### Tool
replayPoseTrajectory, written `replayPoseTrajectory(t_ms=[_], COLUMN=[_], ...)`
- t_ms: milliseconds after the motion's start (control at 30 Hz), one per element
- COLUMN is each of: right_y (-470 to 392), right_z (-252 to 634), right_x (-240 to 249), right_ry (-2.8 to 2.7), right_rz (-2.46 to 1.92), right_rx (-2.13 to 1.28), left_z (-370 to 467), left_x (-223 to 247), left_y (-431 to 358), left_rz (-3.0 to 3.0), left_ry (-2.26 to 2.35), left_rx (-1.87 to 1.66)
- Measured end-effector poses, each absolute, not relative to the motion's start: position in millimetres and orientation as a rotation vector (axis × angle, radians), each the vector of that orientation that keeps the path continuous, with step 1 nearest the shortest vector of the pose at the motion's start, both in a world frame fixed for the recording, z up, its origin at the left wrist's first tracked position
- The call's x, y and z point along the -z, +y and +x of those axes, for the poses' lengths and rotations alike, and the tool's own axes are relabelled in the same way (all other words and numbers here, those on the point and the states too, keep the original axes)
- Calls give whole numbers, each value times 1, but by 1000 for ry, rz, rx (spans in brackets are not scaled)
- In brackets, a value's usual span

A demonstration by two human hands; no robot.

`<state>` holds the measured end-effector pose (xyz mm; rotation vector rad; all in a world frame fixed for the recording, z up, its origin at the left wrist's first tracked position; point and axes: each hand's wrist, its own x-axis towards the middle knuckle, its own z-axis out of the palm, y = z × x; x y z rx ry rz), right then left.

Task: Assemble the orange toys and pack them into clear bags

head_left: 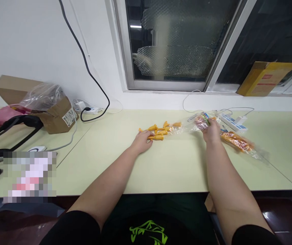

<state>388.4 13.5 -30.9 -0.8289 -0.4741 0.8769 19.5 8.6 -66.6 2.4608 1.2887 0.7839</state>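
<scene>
Several yellow plastic pieces (161, 132) with ribbed, flared ends lie loosely together on the pale table (171, 166). My left hand (143, 142) rests at their left side, its fingers curled around the near pieces. My right hand (211, 131) grips a clear plastic bag (180, 128) by its coloured printed label (202, 120). The bag stretches left from that hand, its end touching the yellow pieces. Just right of my right hand lies another clear bag with orange-yellow pieces (238, 141) inside.
A white power strip (232, 122) lies behind the right-hand bag. At the left stand an open cardboard box (56, 115), a second strip (92, 110) with a black cable (84, 58), and a black frame (15, 136). A yellow carton (265, 80) leans against the window.
</scene>
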Motion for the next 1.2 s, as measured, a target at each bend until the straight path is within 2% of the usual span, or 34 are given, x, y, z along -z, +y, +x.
replayPoseTrajectory(t_ms=[200,367,567,867,1033,1133,1200], right_y=[-3,-11,-13,-6,-5,-1,0], right_z=[413,395,384,331,302,301,301], right_x=[20,17,14,30,34,39,41], right_ry=[-376,-355,-327,-901,-1043,-984,-1039], right_rz=[-390,-331,-168,-647,-819,-885,-900], right_rx=[-1054,-1066,-1060,-1374,-1137,-942,-929], left_z=[20,25,29,29,15,10,9], left_x=[65,54,45,46,25,21,23], left_y=[5,-4,-16,-11,-16,-14,-10], left_rz=[2450,2374,2164,1076,792,802,842], left_ry=[1297,1306,1024,431,363,423,533], left_rx=[-789,-911,-1127,-1138,-1170,-1223,-1259])
